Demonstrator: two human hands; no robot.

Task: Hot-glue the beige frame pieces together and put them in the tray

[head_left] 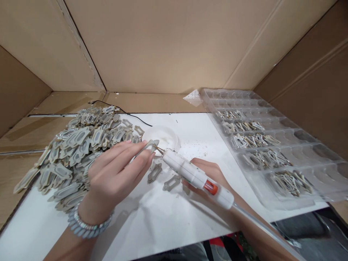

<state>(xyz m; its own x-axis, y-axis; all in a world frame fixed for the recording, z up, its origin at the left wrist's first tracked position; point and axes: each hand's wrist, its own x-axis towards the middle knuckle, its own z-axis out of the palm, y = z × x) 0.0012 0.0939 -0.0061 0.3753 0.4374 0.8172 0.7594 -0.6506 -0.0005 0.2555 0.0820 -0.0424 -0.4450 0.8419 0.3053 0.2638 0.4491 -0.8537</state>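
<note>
My left hand [119, 172] is closed in a pinch on a small grey frame-shaped part [150, 145], near the middle of the view. A white pen-shaped tool [187, 170] with a red-orange insert and a clear tube [263, 226] at its rear is held in my right hand [208, 170], whose fingers are partly hidden behind it. Its thin brass-coloured tip is at the part, and I cannot tell whether they touch. Below lie loose frame parts [172, 183]. A shallow white dish [170, 136] sits behind the held part.
A large heap of similar frame parts [78, 145] covers the left of the white table surface [152, 224]. To the right stands a clear compartment tray [252, 177] with parts in several rows. Cardboard walls [163, 47] enclose the back and sides. A black cord [130, 115] lies behind the heap.
</note>
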